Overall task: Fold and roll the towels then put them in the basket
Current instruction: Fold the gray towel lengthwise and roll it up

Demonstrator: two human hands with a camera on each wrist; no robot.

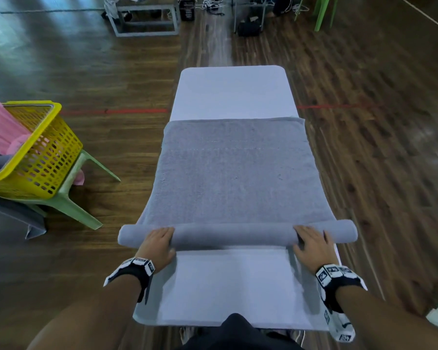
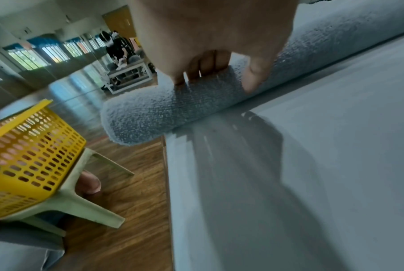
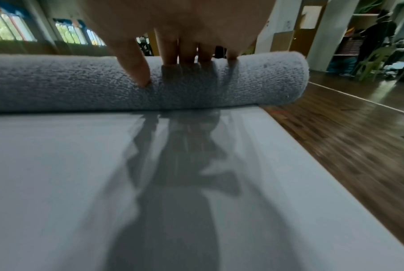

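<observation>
Grey towel [image 1: 238,178] lies flat along the white table [image 1: 234,92], and its near end is wound into a tight roll [image 1: 234,234] that runs across the table's width and sticks out past both long edges. My left hand [image 1: 158,245] rests on the roll near the table's left edge, fingers laid over the top and thumb [image 2: 254,77] pressed into the near side. My right hand [image 1: 312,245] does the same near the table's right edge, fingers [image 3: 173,49] straight over the crest and thumb [image 3: 136,62] dug into the pile. Both hands press rather than pinch. Beyond the roll the towel lies smooth, and bare table shows past its far end. Left of the table stands the yellow basket [image 1: 48,157] on a pale green stool [image 1: 68,198], well apart from the roll. Pink cloth [image 1: 0,130] hangs over the basket's rim; something grey seems to lie inside, though I see only a corner.
</observation>
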